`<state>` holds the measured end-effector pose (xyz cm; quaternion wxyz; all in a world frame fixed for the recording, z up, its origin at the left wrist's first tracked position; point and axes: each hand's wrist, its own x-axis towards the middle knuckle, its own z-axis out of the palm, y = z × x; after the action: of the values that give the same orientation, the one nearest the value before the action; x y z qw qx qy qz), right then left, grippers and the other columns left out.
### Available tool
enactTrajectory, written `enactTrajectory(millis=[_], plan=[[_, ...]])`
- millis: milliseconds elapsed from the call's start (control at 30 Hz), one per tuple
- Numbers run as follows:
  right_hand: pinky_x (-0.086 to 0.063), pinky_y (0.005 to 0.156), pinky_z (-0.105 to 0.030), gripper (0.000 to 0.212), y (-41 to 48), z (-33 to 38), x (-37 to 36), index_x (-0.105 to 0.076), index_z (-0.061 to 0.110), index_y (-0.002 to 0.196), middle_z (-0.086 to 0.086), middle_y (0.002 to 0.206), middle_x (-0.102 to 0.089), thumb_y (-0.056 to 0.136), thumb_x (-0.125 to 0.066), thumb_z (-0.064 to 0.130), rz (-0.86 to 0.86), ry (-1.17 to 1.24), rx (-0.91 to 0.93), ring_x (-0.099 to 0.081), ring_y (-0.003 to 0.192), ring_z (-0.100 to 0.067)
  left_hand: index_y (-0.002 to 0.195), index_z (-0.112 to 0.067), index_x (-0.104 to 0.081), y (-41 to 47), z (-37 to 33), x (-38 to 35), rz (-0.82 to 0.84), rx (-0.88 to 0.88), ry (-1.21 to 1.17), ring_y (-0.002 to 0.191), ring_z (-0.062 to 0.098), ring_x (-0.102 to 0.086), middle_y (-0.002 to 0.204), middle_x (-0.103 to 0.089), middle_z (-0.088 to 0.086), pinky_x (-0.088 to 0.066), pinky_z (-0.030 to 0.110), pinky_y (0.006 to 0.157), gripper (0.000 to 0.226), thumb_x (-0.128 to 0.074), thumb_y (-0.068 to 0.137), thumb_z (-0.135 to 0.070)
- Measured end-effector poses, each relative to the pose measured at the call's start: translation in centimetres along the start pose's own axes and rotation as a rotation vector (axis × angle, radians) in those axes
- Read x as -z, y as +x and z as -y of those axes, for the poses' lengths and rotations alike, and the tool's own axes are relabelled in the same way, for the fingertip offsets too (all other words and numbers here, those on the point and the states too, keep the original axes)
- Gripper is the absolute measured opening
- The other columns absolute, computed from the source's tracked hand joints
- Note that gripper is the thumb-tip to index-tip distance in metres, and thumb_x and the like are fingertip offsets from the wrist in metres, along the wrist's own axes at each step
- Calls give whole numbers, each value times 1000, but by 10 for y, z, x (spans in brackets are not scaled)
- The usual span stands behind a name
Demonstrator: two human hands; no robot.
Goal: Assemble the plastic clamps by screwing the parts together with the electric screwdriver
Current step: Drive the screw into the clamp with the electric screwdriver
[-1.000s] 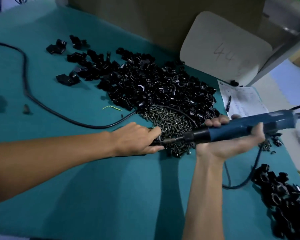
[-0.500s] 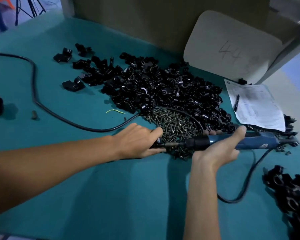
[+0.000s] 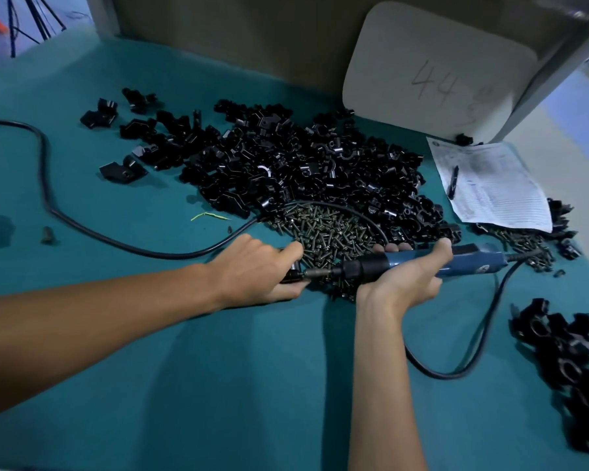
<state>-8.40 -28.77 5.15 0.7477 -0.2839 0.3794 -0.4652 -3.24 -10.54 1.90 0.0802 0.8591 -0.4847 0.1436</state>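
Left hand (image 3: pixel 255 266) pinches one clamp (image 3: pixel 289 276); right hand (image 3: pixel 402 283) grips one screwdriver (image 3: pixel 470 261).

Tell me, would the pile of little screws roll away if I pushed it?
Probably they would scatter: the screws lie loose in a heap on the flat teal table. Each looks round with a wider head, so it would likely roll in a curve, not far.

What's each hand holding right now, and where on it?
Right hand grips the electric screwdriver around its blue barrel. Left hand holds a black clamp part at the bit; grip mostly hidden.
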Motion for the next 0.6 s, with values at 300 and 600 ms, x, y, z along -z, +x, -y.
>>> enactTrajectory(millis=[300,600], plan=[[-54,56,-34,44,2,-1,2,-54,9,118,-9,79,-58,92,-66,42,-28,-24,4,-59,55,-20,94,-10,-53,0,-3,4,-4,22,-10,44,31,-55,52,-59,3,-18,29,47,43,-56,93,-52],[-56,59,-39,42,3,-4,0,-55,14,115,-14,83,-59,89,-67,44,-3,-33,-20,-60,60,-24,82,-6,-57,1,-6,13,7,31,-38,32,27,-48,42,-51,1,-19,22,45,41,-75,83,-42]])
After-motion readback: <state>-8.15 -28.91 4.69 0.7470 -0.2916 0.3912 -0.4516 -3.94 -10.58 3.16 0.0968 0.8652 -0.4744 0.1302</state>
